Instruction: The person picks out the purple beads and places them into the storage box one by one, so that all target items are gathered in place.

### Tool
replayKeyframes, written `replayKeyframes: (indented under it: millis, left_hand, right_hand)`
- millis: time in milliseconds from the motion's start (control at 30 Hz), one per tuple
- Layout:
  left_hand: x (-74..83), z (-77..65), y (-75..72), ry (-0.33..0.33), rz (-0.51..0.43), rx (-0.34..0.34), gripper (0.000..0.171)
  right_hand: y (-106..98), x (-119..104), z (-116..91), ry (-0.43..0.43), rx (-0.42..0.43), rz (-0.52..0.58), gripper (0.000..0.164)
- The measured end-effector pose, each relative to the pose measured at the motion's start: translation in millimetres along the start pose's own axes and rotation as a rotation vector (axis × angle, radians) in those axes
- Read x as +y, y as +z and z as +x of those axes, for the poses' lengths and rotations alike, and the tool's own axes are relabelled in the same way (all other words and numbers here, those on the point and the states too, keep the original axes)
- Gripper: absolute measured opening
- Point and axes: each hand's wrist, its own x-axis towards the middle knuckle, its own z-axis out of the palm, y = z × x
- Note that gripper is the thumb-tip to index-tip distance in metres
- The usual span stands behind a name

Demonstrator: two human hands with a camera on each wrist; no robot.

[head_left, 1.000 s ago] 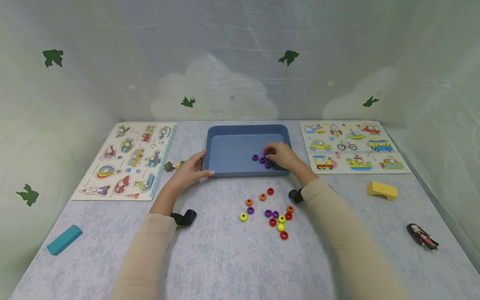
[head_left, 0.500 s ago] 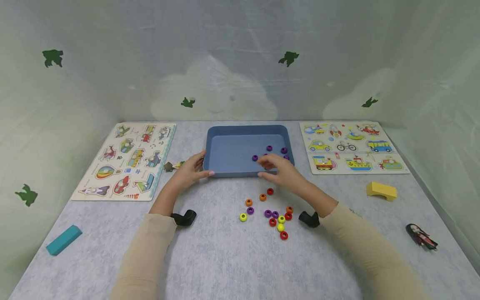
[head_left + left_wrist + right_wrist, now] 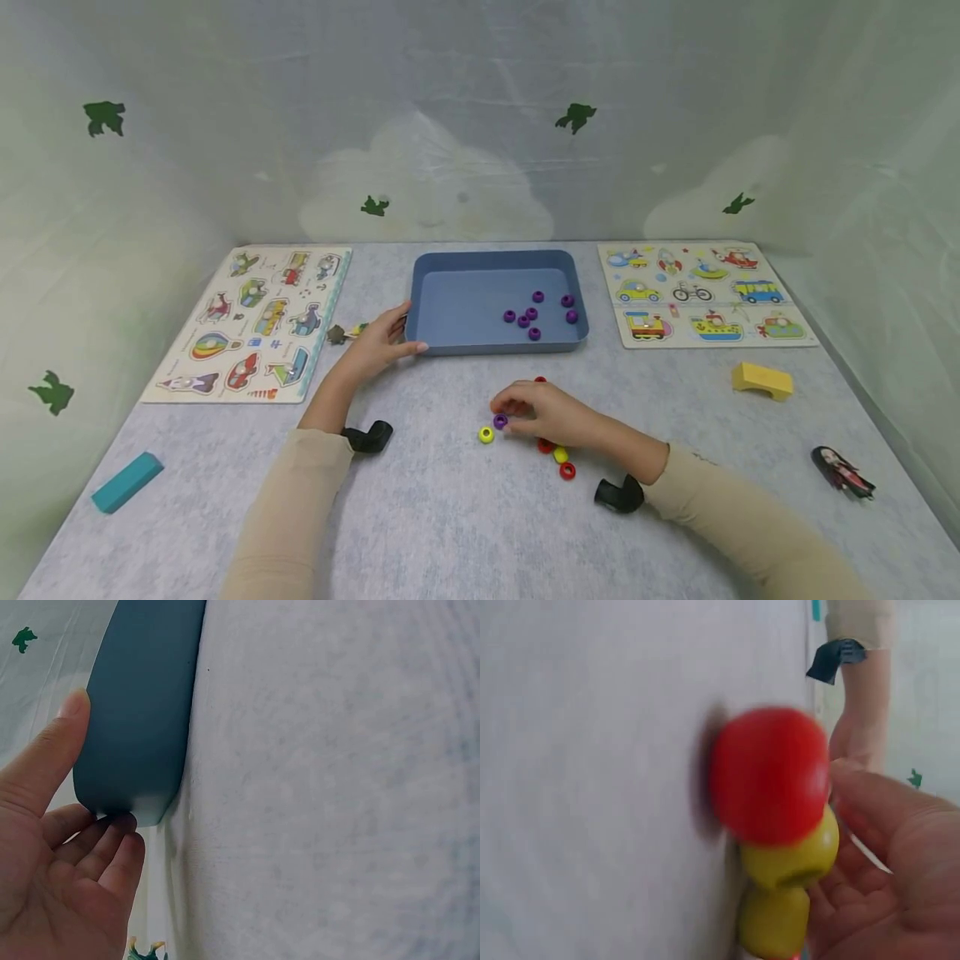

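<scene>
From my remote post, I watch the person's right grip [image 3: 547, 412], over the blue tray [image 3: 457, 300] a moment ago, reach a purple bead [image 3: 500, 422] on the counter [image 3: 450, 525]. Thumb and forefinger flank the bead; I cannot tell whether they pinch it, and in my right wrist view a red bead [image 3: 769, 776] and two yellow ones screen the fingertips. With the right grip gone from above the tray, seven purple beads [image 3: 531, 313] show, spread across its right half. For the work in hand, I judge that attention has shifted from tray to counter, with this bead still outside, near the tray's front edge. The left grip [image 3: 382, 337] stays where it was, holding the tray's near left corner between thumb and curled fingers. A yellow bead [image 3: 486, 435] sits just beside the purple one; other beads lie partly hidden under the right grip.
</scene>
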Motion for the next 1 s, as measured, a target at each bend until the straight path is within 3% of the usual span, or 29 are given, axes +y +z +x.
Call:
replayKeyframes:
  millis: [200, 433, 767, 833, 1000]
  left_hand:
    - [1.8, -1.4, 0.1, 0.006, 0.007, 0.001, 0.077]
    - [-1.5, -0.2, 0.0, 0.007, 0.003, 0.004, 0.078]
    - [-30.8, 14.3, -1.1, 0.023, 0.026, 0.010, 0.085]
    - [-32.5, 15.0, -1.0, 0.025, 0.027, 0.010, 0.086]
    - [-26.4, 12.9, -1.1, 0.017, 0.016, 0.004, 0.084]
  right_hand:
    - [5.7, 4.0, 1.4, 0.017, -0.005, -0.069, 0.021]
    - [3.2, 0.4, 4.0, 0.047, 0.009, -0.075, 0.018]
    - [-46.3, 7.8, 23.5, 0.015, 0.264, 0.062, 0.021]
    - [-57.2, 15.2, 31.7, 0.014, 0.310, 0.064, 0.022]
    - [-76.3, 35.9, 54.2, 0.110, 0.398, 0.028, 0.025]
